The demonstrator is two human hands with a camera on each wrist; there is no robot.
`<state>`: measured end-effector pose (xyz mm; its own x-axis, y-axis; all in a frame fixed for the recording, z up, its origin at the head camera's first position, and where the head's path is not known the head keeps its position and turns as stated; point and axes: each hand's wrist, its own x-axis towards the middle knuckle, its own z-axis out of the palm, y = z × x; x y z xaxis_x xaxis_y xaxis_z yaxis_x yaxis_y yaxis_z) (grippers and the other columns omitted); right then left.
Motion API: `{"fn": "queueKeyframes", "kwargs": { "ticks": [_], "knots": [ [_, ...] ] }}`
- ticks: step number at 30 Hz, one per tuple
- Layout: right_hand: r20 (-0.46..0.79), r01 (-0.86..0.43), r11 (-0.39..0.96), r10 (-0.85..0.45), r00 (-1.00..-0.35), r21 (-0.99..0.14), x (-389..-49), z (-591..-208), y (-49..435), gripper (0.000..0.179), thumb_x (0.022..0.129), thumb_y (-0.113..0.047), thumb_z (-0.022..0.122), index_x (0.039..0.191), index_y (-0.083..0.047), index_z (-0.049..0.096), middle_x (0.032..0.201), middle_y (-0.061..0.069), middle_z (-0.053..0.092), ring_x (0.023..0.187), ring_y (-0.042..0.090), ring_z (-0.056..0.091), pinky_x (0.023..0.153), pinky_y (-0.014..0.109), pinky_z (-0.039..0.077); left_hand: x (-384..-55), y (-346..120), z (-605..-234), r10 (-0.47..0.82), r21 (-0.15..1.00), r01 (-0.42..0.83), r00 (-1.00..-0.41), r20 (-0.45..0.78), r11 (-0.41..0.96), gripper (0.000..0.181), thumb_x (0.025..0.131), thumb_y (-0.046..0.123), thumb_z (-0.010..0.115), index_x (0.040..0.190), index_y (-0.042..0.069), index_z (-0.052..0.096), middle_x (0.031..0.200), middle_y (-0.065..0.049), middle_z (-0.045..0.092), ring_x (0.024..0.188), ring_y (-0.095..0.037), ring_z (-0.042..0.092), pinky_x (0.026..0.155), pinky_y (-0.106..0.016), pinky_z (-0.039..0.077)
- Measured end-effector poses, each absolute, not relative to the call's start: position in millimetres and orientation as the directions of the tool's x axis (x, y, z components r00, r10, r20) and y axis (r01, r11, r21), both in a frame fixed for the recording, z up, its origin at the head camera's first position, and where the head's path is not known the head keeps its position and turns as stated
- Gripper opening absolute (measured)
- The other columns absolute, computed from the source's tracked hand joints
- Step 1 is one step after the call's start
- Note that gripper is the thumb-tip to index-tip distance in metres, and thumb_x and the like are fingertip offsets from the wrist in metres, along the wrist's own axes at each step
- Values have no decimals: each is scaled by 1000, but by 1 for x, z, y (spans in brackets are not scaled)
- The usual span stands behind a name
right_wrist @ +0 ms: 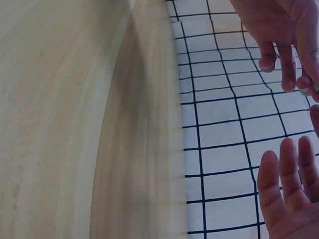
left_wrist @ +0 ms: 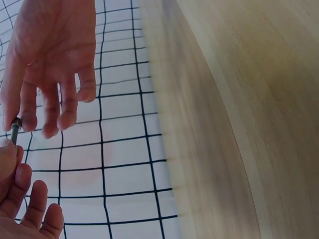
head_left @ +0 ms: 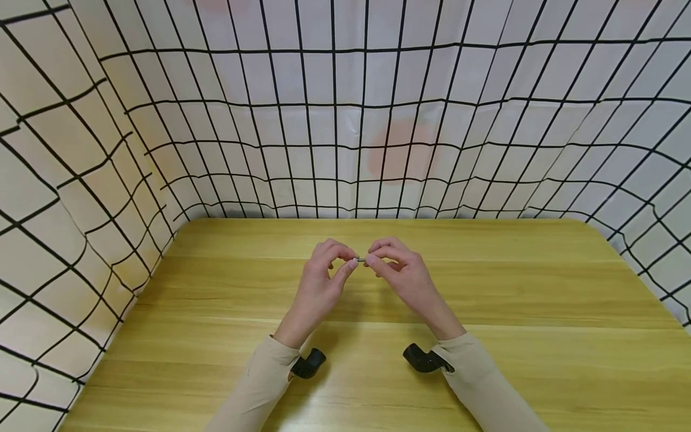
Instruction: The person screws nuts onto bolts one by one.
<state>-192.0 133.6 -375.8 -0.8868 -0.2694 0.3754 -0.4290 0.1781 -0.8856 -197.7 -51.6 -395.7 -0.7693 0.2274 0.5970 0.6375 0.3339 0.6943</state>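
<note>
A small, thin metal bolt [head_left: 361,260] lies sideways between my two hands, above the wooden table. My left hand [head_left: 318,285] pinches one end with thumb and forefinger. From the other side, my right hand [head_left: 406,276] pinches the opposite end between its thumb and fingertips. In the left wrist view, the bolt [left_wrist: 15,132] shows a grey shank and a brownish, thicker end close to the right thumb. The fingertips cover parts of it. The remaining fingers of my right hand [left_wrist: 55,64] hang loosely bent in that view.
The wooden table [head_left: 216,312] spreads under both hands. Black-corded netting [head_left: 335,105] over a pale sheet rises behind it and at both sides. Black wrist cameras [head_left: 309,363] sit at the inner side of both sleeves.
</note>
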Motion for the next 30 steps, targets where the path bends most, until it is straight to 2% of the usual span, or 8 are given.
{"fn": "queueKeyframes", "kwargs": {
  "ticks": [2,8,14,17,22,25,30],
  "knots": [
    [353,-411,188,-281,-893,-892,-189,-371,133,15,99,-2,58,94,7,68,109,16,58,91,22,54,72,35,53,-198,-52,-395,222,693,637,-769,599,338,2,94,9,66,95,7,66,95,1,59,95,-18,50,78,-49,41],
    [285,-350,216,-282,-916,-911,-187,-366,134,18,102,-9,54,107,3,66,109,13,61,96,25,55,77,48,52,-199,-53,-396,193,688,643,-762,618,335,2,94,9,66,94,7,67,95,1,60,95,-19,50,75,-48,39],
    [337,-400,225,-274,-901,-888,-186,-365,134,28,93,-4,66,121,1,62,126,14,55,105,30,54,83,40,50,-200,-54,-396,176,689,633,-768,616,353,4,93,5,67,93,8,67,95,1,61,94,-19,51,74,-48,39],
    [384,-445,236,-263,-885,-864,-185,-363,133,27,90,-1,69,116,-1,65,131,15,50,107,33,52,82,40,49,-200,-54,-396,171,691,626,-773,611,361,4,93,5,67,93,8,67,95,0,61,95,-19,51,74,-48,39],
    [413,-470,240,-253,-875,-849,-184,-363,132,17,89,2,70,105,2,68,132,18,47,116,27,48,79,40,48,-201,-53,-397,181,700,620,-780,599,355,4,93,6,68,93,10,66,95,2,60,95,-17,49,76,-49,40],
    [421,-479,235,-257,-870,-846,-192,-374,134,15,89,0,70,104,1,68,130,14,48,118,23,45,79,40,48,-200,-53,-396,187,711,607,-791,582,354,4,93,6,67,93,11,66,95,4,59,95,-16,48,77,-50,40],
    [435,-493,231,-261,-862,-839,-205,-394,139,13,90,-6,72,103,-10,70,126,4,52,117,18,47,78,36,49,-199,-53,-396,191,716,604,-795,576,350,2,94,9,67,94,7,67,95,3,59,96,-26,50,77,-51,40]
  ]
}}
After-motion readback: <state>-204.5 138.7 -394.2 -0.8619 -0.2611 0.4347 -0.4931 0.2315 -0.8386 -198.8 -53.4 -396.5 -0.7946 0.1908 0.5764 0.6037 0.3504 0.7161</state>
